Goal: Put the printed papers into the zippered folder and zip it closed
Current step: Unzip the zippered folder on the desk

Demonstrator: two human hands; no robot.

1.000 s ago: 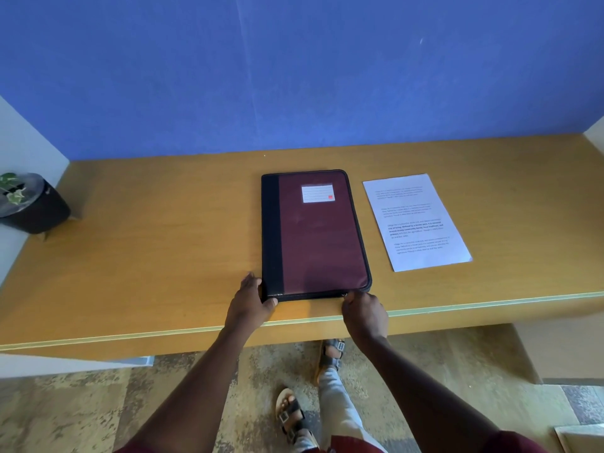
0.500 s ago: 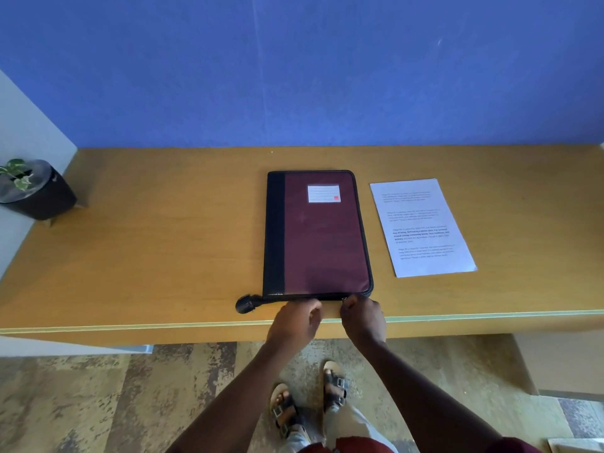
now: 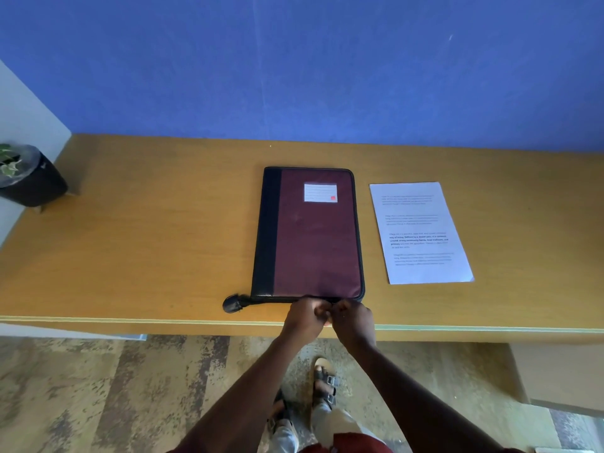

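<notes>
A maroon zippered folder [image 3: 310, 233] with a black spine and a white label lies closed on the wooden desk [image 3: 147, 240]. A black zipper tail [image 3: 232, 303] sticks out at its near left corner. The printed papers [image 3: 420, 232] lie flat to the right of the folder, apart from it. My left hand [image 3: 305, 317] and my right hand [image 3: 354, 322] meet at the folder's near edge, toward its right corner, fingers pinched together on the zipper there. The zipper pull itself is hidden by the fingers.
A dark pot with a small plant [image 3: 27, 178] stands at the desk's far left. A blue wall [image 3: 294, 60] backs the desk. A white panel [image 3: 26, 112] rises at the left. The desk's front edge runs just under my hands.
My left hand slid right along the folder's near edge from the left corner to meet the right hand. The zipper tail came into view at the left corner. The view shifted a little.
</notes>
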